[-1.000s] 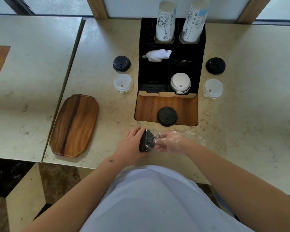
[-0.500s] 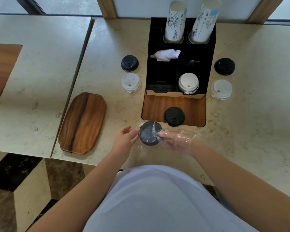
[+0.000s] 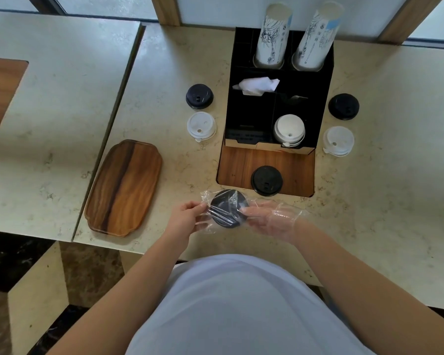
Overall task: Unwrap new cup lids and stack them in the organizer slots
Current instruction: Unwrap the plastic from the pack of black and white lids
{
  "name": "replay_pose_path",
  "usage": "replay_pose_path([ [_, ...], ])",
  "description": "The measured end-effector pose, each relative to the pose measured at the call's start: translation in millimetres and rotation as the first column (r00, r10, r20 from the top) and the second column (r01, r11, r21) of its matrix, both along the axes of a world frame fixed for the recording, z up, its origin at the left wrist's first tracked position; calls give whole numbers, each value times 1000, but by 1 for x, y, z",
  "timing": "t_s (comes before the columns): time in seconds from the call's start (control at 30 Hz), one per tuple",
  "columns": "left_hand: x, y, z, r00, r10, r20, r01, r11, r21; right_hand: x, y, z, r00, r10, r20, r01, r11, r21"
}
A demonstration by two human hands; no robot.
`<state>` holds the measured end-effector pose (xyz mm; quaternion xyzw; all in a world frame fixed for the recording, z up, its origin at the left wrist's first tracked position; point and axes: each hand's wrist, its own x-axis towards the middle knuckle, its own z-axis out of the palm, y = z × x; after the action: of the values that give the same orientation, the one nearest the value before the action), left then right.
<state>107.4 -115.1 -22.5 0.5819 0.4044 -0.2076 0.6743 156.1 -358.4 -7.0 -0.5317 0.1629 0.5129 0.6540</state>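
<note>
A black cup lid (image 3: 227, 209) in clear plastic wrap sits between my hands above the table's front edge. My left hand (image 3: 185, 216) pinches the loose wrap at the lid's left side. My right hand (image 3: 272, 219), in a clear disposable glove, holds the lid's right edge through the wrap. The black organizer (image 3: 323, 80) stands behind, with a stack of white lids (image 3: 289, 129) in its front right slot; its front left slot looks dark. Another black lid (image 3: 266, 181) lies on the wooden inset (image 3: 236, 167) in front of the organizer.
Left of the organizer lie a black lid (image 3: 199, 96) and a white lid (image 3: 201, 125); on its right lie a black lid (image 3: 343, 106) and a white lid (image 3: 338, 141). Two paper cup stacks (image 3: 273, 34) and a napkin (image 3: 256, 85) stand in the organizer. A wooden tray (image 3: 124, 188) lies left.
The wrapped lid turned from on edge to flat facing me. My left hand let go of the lid and now pulls the wrap out to the left.
</note>
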Motion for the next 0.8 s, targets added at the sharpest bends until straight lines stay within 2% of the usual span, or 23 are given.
replay_pose_path([
  [0.17, 2, 10, -5, 1000, 18, 9, -18, 998, 55, -1, -2, 3, 998, 44, 34, -42, 996, -77],
  [0.3, 6, 25, -7, 998, 54, 29, -57, 991, 121, -1, -13, -1, 999, 1, 35, 3, 994, -107],
  [0.4, 7, 43, -6, 997, 58, 59, -70, 969, 235, 6, -26, 0, 999, -24, 46, 31, 989, -144],
  [0.57, -1, 69, -3, 990, 107, 95, -137, 905, 402, 19, -58, 6, 990, -109, 88, 129, 958, -257],
  [0.67, -8, 82, -3, 984, 158, 82, -178, 897, 405, 26, -68, 13, 973, -189, 133, 221, 927, -303],
  [0.8, -11, 89, 0, 975, 208, 72, -220, 901, 374, 49, -66, 23, 925, -349, 148, 378, 879, -289],
])
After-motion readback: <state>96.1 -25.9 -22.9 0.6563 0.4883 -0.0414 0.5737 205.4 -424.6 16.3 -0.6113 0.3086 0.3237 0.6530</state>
